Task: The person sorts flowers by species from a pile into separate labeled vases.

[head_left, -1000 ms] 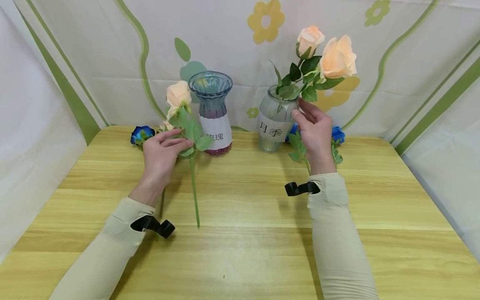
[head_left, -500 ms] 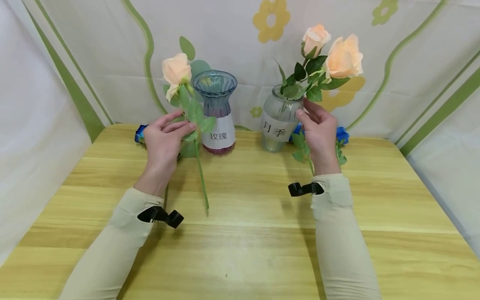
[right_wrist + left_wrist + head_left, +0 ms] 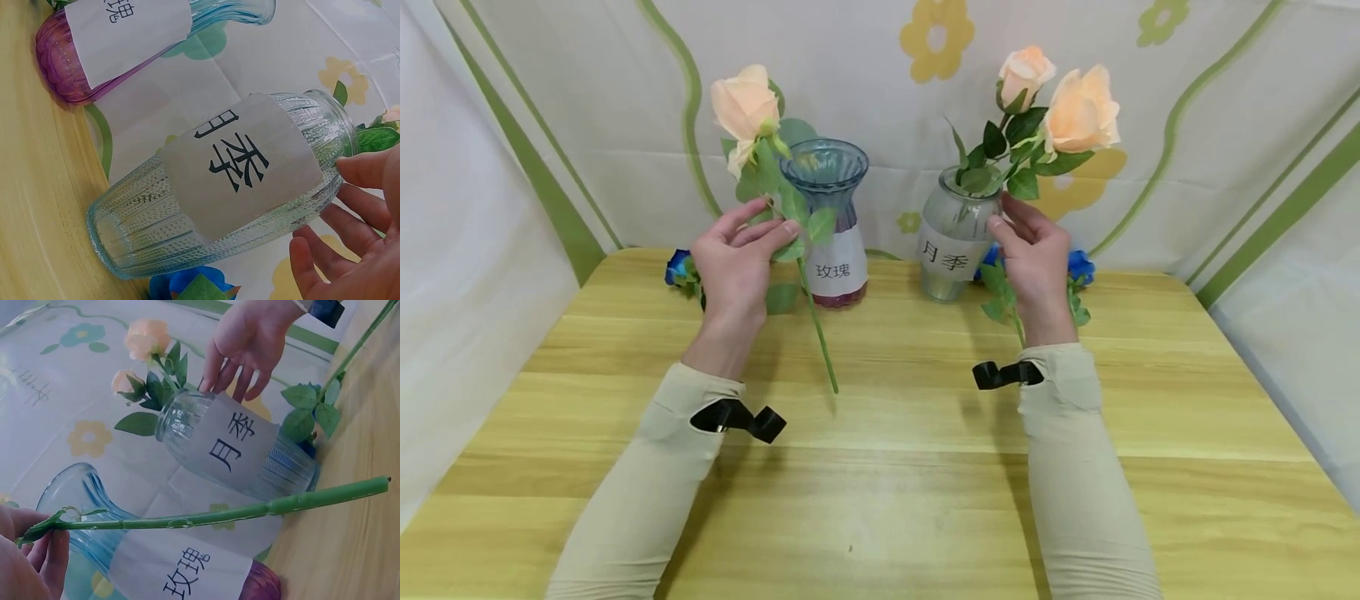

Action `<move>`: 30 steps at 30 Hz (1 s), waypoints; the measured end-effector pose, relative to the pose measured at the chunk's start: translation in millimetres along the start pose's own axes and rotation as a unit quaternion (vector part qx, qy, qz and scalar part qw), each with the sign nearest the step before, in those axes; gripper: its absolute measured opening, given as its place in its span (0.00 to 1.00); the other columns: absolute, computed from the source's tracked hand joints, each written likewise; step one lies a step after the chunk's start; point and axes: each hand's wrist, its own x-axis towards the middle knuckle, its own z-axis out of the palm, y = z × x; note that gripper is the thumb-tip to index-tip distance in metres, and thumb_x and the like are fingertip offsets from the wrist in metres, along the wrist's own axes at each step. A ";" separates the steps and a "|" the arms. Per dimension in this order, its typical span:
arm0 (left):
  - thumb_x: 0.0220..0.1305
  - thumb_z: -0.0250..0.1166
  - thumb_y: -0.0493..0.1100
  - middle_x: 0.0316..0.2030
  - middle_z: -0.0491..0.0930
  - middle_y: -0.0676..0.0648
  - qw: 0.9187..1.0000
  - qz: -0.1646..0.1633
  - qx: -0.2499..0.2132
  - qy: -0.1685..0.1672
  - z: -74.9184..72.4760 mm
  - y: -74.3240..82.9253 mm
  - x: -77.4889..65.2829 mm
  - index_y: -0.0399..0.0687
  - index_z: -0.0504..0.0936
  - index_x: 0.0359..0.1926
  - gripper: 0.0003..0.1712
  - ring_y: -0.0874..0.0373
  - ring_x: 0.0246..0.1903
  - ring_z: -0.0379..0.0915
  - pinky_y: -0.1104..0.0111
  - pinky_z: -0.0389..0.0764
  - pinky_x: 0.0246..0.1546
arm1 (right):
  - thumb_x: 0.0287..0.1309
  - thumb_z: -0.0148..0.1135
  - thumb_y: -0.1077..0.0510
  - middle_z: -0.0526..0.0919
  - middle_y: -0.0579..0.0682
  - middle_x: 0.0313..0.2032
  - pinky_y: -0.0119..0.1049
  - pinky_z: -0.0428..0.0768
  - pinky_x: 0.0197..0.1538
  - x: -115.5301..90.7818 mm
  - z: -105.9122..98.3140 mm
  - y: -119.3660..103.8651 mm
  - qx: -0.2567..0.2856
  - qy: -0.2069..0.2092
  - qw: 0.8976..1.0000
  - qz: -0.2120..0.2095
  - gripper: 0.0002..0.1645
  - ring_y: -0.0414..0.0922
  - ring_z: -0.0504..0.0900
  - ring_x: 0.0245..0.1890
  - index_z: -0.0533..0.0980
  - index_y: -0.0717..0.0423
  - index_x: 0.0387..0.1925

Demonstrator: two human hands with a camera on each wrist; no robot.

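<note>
My left hand (image 3: 733,262) pinches the green stem of a peach rose (image 3: 747,104) between thumb and fingers. The flower head is up, and the bare stem end (image 3: 337,494) slants down to the right above the table. Just right of that hand stands a blue-and-purple glass vase (image 3: 826,187) with a white paper label; no flower shows in it. With thumb in front and fingers round the side, my right hand (image 3: 1036,258) holds the clear glass vase (image 3: 147,215) near its neck. Two peach roses (image 3: 1081,110) stand in this vase, their lower stems partly hidden by its label.
Blue roses lie on the table (image 3: 880,500): one blue rose (image 3: 677,267) behind my left hand, others such as the blue rose (image 3: 1081,265) behind my right hand. A patterned curtain (image 3: 865,75) hangs directly behind both vases.
My left hand has raised the peach rose and moved slightly right, so its stem end swings up and towards the blue-and-purple vase. My right hand stays at the clear vase.
</note>
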 end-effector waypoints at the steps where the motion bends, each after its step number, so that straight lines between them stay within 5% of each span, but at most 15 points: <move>1: 0.58 0.80 0.34 0.35 0.92 0.52 1.000 0.002 -0.004 0.001 0.8 0.9 -0.6 0.46 0.87 0.59 0.27 0.59 0.43 0.90 0.71 0.87 0.50 | 0.71 0.68 0.51 0.78 0.43 0.73 0.34 0.78 0.52 0.0 0.6 0.1 -0.001 -0.001 1.000 0.000 0.27 0.41 0.81 0.64 0.79 0.42 0.70; 11: 0.56 0.82 0.36 0.36 0.92 0.51 0.999 0.021 -0.040 -0.005 17.5 11.6 -2.9 0.49 0.88 0.57 0.26 0.58 0.43 0.89 0.70 0.87 0.46 | 0.72 0.68 0.50 0.77 0.43 0.73 0.34 0.78 0.53 -1.0 0.7 0.3 0.000 -0.010 1.000 0.006 0.28 0.41 0.80 0.65 0.78 0.40 0.70; 18: 0.57 0.81 0.33 0.36 0.92 0.49 0.997 0.038 -0.066 -0.011 41.0 19.3 -0.6 0.48 0.88 0.56 0.25 0.56 0.44 0.90 0.67 0.88 0.53 | 0.72 0.68 0.50 0.77 0.43 0.73 0.36 0.77 0.55 -0.9 -4.4 1.1 -0.003 -0.002 1.000 0.004 0.28 0.42 0.80 0.65 0.78 0.40 0.71; 30: 0.55 0.81 0.31 0.37 0.92 0.48 0.997 0.031 -0.075 0.004 61.8 28.6 -0.6 0.46 0.88 0.57 0.27 0.55 0.45 0.90 0.67 0.88 0.51 | 0.73 0.67 0.51 0.78 0.45 0.73 0.38 0.78 0.55 0.0 -1.4 5.0 -0.005 -0.003 1.000 -0.006 0.27 0.41 0.80 0.66 0.78 0.41 0.70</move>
